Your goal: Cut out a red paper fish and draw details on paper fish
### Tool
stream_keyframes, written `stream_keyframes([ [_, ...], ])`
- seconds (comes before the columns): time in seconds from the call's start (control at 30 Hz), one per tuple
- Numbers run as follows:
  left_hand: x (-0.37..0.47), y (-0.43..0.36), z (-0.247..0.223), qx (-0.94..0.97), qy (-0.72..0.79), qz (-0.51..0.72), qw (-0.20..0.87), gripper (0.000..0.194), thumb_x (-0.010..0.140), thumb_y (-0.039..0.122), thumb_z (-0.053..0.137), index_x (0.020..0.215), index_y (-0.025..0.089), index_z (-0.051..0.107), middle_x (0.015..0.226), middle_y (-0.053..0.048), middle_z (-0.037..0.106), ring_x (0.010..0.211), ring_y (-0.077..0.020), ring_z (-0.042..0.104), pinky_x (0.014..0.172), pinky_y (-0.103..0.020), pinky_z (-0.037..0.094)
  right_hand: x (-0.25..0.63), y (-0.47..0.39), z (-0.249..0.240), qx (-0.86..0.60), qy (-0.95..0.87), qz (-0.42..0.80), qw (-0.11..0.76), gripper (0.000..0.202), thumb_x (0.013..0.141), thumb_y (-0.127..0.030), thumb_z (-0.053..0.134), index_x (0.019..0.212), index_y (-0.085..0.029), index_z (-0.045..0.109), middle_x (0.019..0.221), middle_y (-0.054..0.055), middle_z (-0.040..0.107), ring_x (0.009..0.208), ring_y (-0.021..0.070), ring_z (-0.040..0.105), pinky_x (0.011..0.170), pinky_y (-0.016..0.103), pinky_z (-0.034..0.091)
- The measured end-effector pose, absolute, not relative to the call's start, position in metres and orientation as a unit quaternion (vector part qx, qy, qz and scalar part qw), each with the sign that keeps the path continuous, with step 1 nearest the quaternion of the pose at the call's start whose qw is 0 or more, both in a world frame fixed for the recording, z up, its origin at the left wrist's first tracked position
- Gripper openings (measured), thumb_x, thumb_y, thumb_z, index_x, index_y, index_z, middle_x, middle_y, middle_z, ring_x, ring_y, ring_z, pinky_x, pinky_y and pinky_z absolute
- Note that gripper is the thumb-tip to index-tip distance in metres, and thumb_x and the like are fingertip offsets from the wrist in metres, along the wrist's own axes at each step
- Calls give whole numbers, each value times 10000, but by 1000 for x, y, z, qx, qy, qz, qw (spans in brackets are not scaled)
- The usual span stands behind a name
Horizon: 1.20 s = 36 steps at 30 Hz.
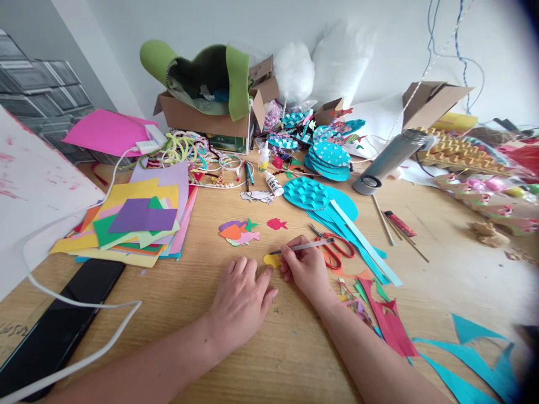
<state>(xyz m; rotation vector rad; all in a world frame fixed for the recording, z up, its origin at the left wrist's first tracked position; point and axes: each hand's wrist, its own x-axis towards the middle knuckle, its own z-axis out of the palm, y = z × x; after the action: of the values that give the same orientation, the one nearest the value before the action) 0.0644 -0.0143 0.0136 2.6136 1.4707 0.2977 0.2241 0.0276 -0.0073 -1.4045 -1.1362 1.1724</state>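
Between my hands lies a small yellow paper cutout (272, 260), partly hidden by fingers. My right hand (304, 268) grips a pen (314, 244) with a pale barrel, its dark tip over the cutout. My left hand (244, 297) rests on the table with fingers spread, a fingertip at the cutout's left edge. Just beyond are overlapping fish cutouts (238, 231) in purple, orange, pink and green, and a red paper fish (277, 224). Orange-handled scissors (337, 252) lie partly open right beside my right hand.
Left are stacked coloured papers (141, 216), a black phone (63, 320) and a white cable (126, 306). Right of centre are blue paper ovals (306, 194), a grey bottle (387, 160) and paper scraps (391, 322). A white glue bottle (274, 184) lies behind the fish; a cardboard box (202, 120) stands at the back.
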Motion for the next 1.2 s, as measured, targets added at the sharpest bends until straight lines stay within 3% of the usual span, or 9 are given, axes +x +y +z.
stream_keyframes([
  [0.27, 64, -14, 14, 867, 477, 117, 84, 304, 937, 314, 465, 1206, 204, 555, 1143, -81, 540, 959, -256, 466, 832, -448, 431, 224, 27, -4, -574, -466, 480, 472, 265, 788, -416, 634, 750, -219, 460, 452, -61, 535, 330, 106, 485, 311, 184, 373],
  [0.53, 64, -15, 13, 862, 484, 120, 91, 308, 929, 323, 486, 1206, 208, 557, 1136, -87, 543, 979, -263, 471, 842, -454, 437, 225, 28, 0, -573, -439, 462, 515, 274, 768, -414, 649, 726, -222, 459, 491, -46, 559, 324, 108, 486, 301, 203, 378],
  [1.2, 65, -14, 13, 869, 473, 125, 72, 288, 924, 314, 500, 1182, 203, 565, 1094, -81, 564, 963, -251, 478, 819, -427, 430, 225, 27, -8, -569, -480, 480, 464, 257, 783, -408, 638, 757, -212, 474, 458, -60, 542, 333, 103, 489, 317, 181, 375],
])
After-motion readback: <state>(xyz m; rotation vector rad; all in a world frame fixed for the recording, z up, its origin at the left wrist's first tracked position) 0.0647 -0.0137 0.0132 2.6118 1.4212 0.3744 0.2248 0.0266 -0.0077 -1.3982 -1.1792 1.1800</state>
